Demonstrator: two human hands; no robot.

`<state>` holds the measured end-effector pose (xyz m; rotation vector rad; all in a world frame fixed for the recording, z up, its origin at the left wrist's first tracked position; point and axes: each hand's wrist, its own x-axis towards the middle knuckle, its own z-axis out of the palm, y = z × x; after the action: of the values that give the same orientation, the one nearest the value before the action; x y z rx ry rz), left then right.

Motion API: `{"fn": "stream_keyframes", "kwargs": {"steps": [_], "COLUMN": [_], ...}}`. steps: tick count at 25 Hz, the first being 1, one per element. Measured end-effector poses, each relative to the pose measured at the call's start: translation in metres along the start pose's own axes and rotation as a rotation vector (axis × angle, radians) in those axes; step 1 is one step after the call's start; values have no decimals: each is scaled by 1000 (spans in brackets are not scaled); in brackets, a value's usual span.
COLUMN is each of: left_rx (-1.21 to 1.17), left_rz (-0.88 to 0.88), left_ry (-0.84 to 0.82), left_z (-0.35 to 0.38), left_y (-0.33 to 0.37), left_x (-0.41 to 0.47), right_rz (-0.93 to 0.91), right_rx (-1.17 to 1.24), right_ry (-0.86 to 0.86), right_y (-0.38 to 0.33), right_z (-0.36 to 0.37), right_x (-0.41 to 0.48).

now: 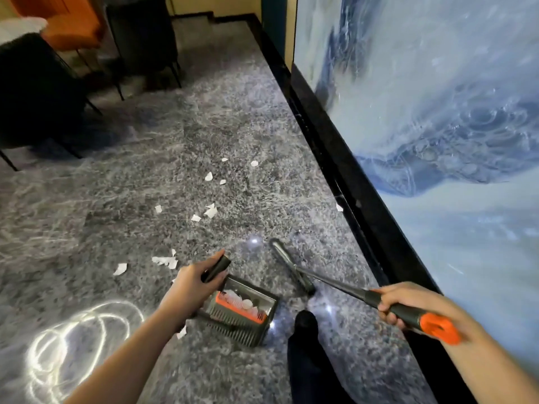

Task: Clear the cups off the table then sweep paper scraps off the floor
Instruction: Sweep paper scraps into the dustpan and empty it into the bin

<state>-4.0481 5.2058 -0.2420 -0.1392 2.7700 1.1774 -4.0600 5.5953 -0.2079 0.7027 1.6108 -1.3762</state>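
1. Right hand [408, 309] curls tight round broom [294, 268] handle, near right; left hand [189, 284] grips dustpan [248, 313] handle, near centre.
2. Some scraps already sit in dustpan; many paper scraps [210, 212] lie on floor [116, 199], left and farther off.
3. Cups and table not in view.
4. No readable writing.

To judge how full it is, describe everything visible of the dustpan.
The dustpan is dark grey, plastic-looking, a shallow rectangular tray with a toothed comb edge and an orange strip inside. White paper scraps lie in it. The left hand grips its dark handle. It sits low over the speckled floor; contact cannot be told.
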Motion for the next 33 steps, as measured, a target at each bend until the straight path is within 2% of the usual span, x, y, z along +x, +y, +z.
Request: {"fn": "stream_keyframes", "kwargs": {"steps": [8, 16, 20, 23, 28, 33], "left_rx": [25, 59, 34, 6, 47, 75], "left_rz": [135, 308, 366, 359, 386, 398], "left_ry": [-65, -204, -301, -378, -496, -626], "left_z": [12, 9, -4, -21, -30, -31], "left_y": [76, 114, 107, 99, 92, 97], "left_x": [201, 375, 464, 522, 592, 644], "right_rz": [-60, -43, 19, 110, 77, 95], "right_rx": [197, 410, 417, 324, 305, 352], "right_ry": [211, 366, 463, 418, 505, 350], "right_y": [-143, -245, -280, -316, -366, -392], "right_z": [-111, -163, -148, -111, -41, -32], "right_x": [70, 132, 178, 215, 237, 225]}}
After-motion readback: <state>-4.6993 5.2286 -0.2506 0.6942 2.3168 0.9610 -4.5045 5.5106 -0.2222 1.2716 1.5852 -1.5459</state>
